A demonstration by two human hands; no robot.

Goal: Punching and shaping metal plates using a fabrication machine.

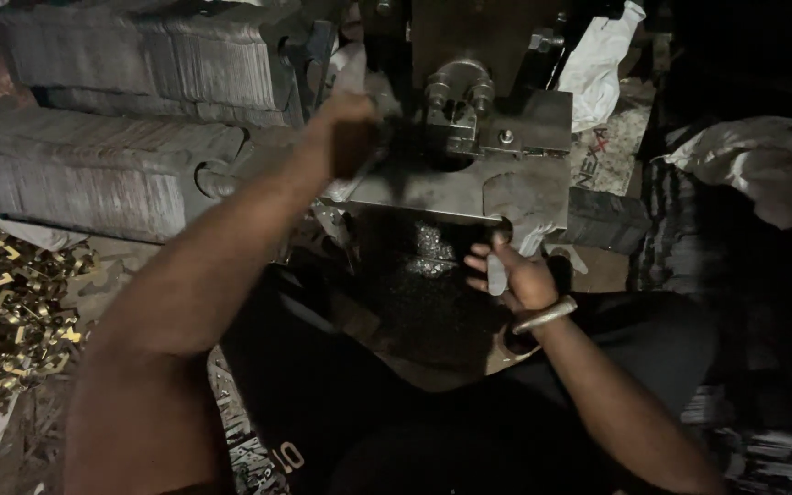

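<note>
A worker's bare forearms, without sleeves or gloves, extend toward a steel press block [456,188]. The right hand [517,275], just below the block's front edge, wears a plain silver-coloured metal bangle [544,314] at the wrist. The left hand [348,128], beside the block's left edge, carries no jewellery. Dark trousers [433,412] cover the lap below the block.

The left hand [348,124] is motion-blurred at the left edge of the press bed [433,192], its fingers and grip unreadable. The right hand [515,275] curls around a pale piece [497,273] too dim to identify. Deep shadow swallows the space under the press bed. The picture's left edge cuts off the brass scrap heap [6,321] and stacked metal blanks [93,174].
</note>
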